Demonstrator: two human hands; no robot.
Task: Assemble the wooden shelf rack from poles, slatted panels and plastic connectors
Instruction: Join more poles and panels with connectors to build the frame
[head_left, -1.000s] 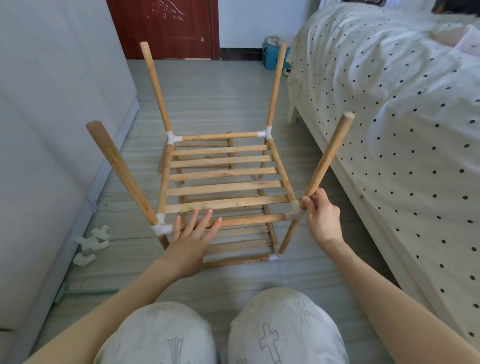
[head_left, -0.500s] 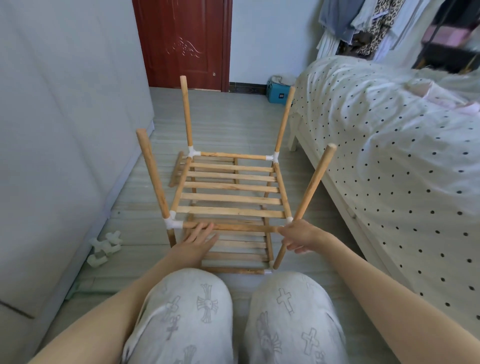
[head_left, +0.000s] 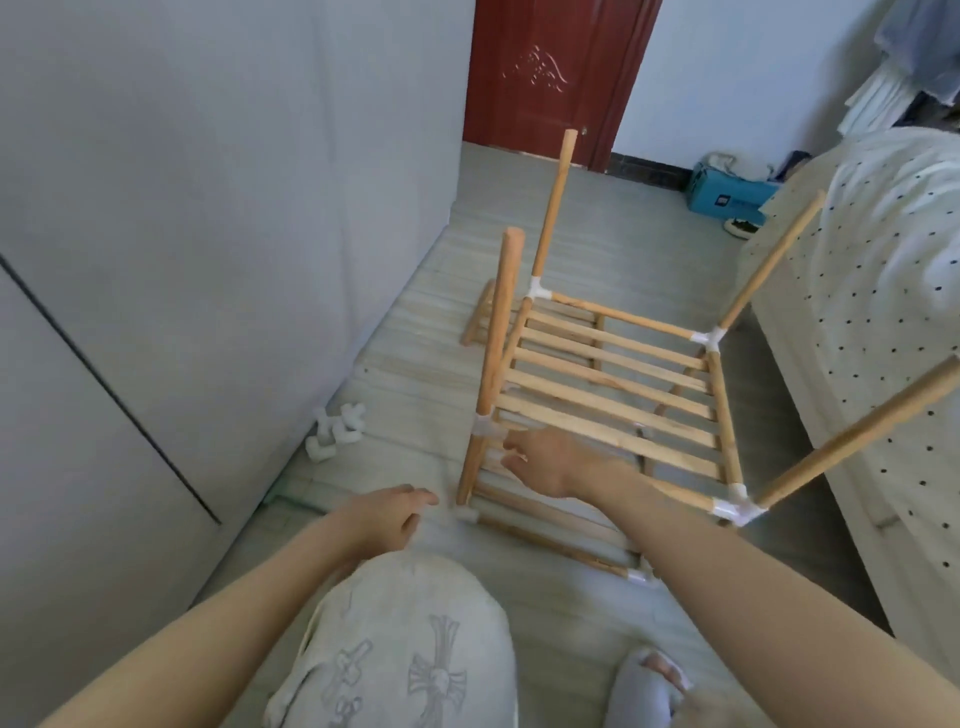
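The partly built rack stands on the floor with its upper slatted panel (head_left: 613, 384) held by white corner connectors (head_left: 737, 506). Four poles rise from the corners; the near-left pole (head_left: 501, 322) is upright and the near-right pole (head_left: 857, 431) leans toward the bed. A lower panel (head_left: 545, 525) lies underneath. My right hand (head_left: 545, 465) reaches across the front rail, its fingers by the near-left connector (head_left: 485, 423), gripping nothing that I can see. My left hand (head_left: 392, 517) hovers low beside the rack's near-left foot, fingers loosely curled and empty.
Loose white connectors (head_left: 335, 428) lie on the floor by the grey wardrobe (head_left: 208, 260) on the left. A bed with a dotted cover (head_left: 883, 291) borders the rack on the right. A red door (head_left: 545, 78) and a blue box (head_left: 727, 195) are behind. My knees (head_left: 405, 639) are in front.
My right hand left the near-right pole and crossed to the near-left corner. My left hand came off the front rail and dropped left. The view swung left.
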